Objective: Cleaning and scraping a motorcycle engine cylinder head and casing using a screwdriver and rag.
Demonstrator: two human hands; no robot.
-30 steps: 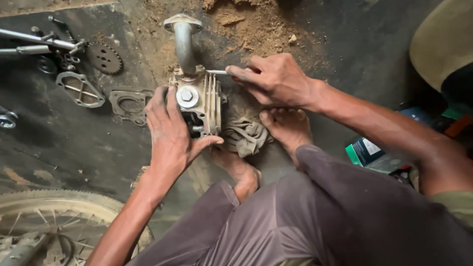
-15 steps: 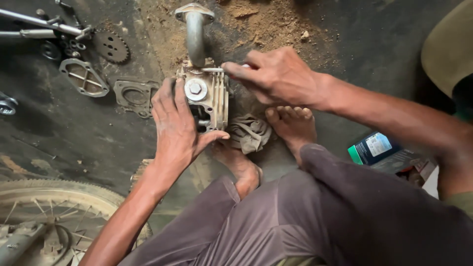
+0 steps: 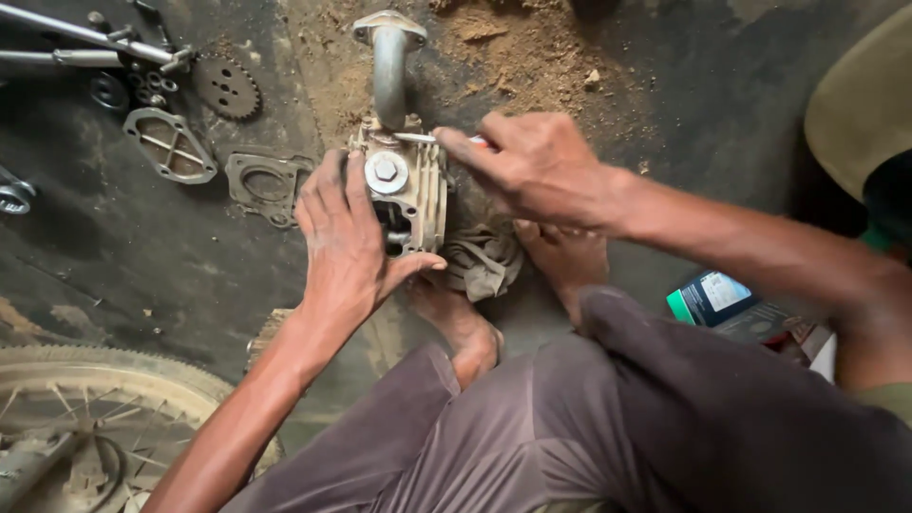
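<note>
Engine part [image 3: 410,185], a finned grey metal block, stands on the dark oily floor [image 3: 123,256] between the person's bare feet, just above a crumpled rag [image 3: 484,261]. Its long axis runs up and down the frame: a curved metal pipe [image 3: 388,62] leaves its far end and points away from the person, ending in a flange beside a patch of sawdust [image 3: 513,47]. A round cap with a hex bolt faces the camera.

Left hand [image 3: 347,242] lies flat against the part's left side, fingers [image 3: 328,190] stretched along it and thumb hooked under the near end; it hides that whole flank. Right hand [image 3: 537,166] has its fingers closed on a thin tool [image 3: 418,138], whose metal tip touches the part's upper right edge. The tool's handle is buried in the fist, so its kind cannot be told.

Right foot [image 3: 565,256] is half covered by the forearm and the trouser leg [image 3: 570,427]; left foot [image 3: 461,323] shows only partly under the part.

Small box [image 3: 712,299], dark blue with a green edge and a pale label, lies at the right, partly cut off by the knee. At upper left lie a sprocket [image 3: 226,85], a metal cover plate [image 3: 171,144], a flat gasket [image 3: 266,185] and metal rods [image 3: 76,43] running out of frame. Spoked wheel [image 3: 85,427] is cut off at lower left.
</note>
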